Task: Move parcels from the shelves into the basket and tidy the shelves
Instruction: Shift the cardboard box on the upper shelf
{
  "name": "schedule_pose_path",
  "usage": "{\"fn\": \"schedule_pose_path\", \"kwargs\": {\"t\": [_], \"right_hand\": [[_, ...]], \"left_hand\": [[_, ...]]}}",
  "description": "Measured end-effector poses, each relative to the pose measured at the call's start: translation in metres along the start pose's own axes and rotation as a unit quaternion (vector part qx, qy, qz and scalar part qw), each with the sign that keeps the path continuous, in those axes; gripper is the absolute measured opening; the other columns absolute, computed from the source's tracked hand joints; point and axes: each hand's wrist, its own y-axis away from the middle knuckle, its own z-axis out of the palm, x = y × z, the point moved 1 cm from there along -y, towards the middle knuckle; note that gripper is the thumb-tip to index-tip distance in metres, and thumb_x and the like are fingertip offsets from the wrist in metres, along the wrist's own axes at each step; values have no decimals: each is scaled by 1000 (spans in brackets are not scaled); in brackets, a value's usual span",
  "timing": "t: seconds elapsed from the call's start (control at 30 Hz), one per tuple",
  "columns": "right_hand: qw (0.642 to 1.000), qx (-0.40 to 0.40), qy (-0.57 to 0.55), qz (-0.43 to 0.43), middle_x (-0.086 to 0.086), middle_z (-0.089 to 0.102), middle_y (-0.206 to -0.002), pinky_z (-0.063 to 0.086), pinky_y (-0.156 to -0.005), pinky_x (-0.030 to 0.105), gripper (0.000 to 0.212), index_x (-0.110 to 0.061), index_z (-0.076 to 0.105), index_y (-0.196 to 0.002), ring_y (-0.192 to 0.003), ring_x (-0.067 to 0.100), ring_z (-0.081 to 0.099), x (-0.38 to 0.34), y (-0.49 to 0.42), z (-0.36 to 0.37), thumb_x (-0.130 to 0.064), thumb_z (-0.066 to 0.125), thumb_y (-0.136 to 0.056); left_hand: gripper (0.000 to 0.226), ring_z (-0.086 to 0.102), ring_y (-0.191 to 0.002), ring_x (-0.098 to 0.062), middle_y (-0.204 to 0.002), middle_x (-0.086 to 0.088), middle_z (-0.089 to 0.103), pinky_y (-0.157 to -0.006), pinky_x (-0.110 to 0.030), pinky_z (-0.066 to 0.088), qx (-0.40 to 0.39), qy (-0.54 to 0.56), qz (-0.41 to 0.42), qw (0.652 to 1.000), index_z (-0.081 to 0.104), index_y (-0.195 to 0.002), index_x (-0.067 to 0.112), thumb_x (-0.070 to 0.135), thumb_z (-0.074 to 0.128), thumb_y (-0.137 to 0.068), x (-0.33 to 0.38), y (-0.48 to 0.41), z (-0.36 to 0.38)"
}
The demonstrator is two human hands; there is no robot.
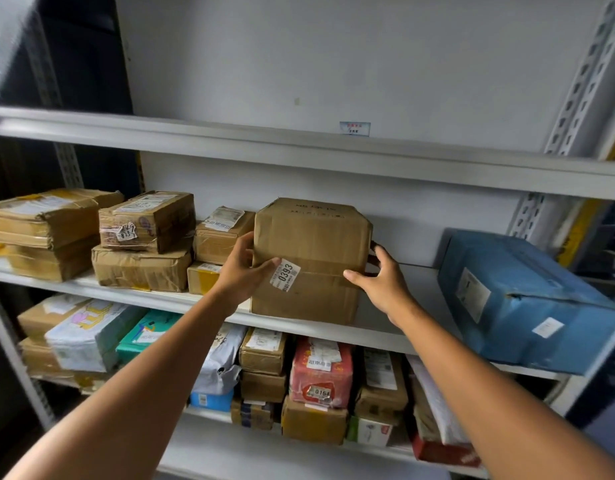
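My left hand and right hand gripped the tall brown box, fingers curled round its sides, so I judged the pick-up step needed a level lift off the middle shelf.

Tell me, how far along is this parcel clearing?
Done: hard to say; the top shelf shows no parcels, and no basket is in view. In hand: the left hand and right hand grip the brown box marked 0393, standing on the middle shelf. Left: the brown stacks beside it, the blue parcel, and the crowded lower shelf.
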Motion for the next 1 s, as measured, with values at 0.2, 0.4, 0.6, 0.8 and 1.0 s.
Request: {"fn": "schedule_pose_path", "kwargs": {"t": [0.2, 0.4, 0.6, 0.8, 1.0], "right_hand": [[998, -27, -51, 16, -2, 38, -153, 41, -110, 43, 97, -31, 17, -156, -138, 22, 40, 4, 20, -20, -26, 80, -82], [998, 7, -57, 10, 2, 39, -152, 49, -102, 52, 91, -38, 22, -153, -134, 26, 44, 9, 35, -38, -23, 79, -83], [996, 34, -77, 15, 4, 42, -150, 52, -96, 56, 91, -45, 28, -147, -132, 27, 48, 9, 43, -57, -25, 83, -77], [992, 35, -115, 29, 7, 42, -150, 48, -102, 52, 90, -41, 28, -150, -134, 26, 46, 7, 45, -79, -11, 79, -82], [982, 19, -179, 48, 6, 57, -136, 57, -81, 44, 87, -40, 33, -147, -108, 20, 63, 7, 47, -99, 0, 74, -82]], "left_hand": [[82, 66, -105, -29, -121, -11, 57, -68, -38, 61, -49, 17, -4, 999, 38, -143, 36, 10, 80, -78, 6, 21, 17], [88, 65, -109, -30, -129, -13, 57, -77, -52, 60, -73, 35, -8, 997, 39, -141, 40, 5, 83, -73, 14, 30, 24], [92, 62, -113, -29, -128, -7, 54, -84, -53, 58, -88, 1, 7, 996, 39, -139, 47, 15, 87, -68, 32, 34, 29], [87, 61, -113, -30, -124, -4, 55, -86, -52, 58, -103, -37, 49, 993, 39, -135, 51, 12, 85, -72, 45, 38, 42], [92, 68, -100, -36, -127, -8, 52, -77, -57, 58, -115, -54, 70, 989, 38, -134, 58, 15, 87, -68, 58, 44, 53]]}}
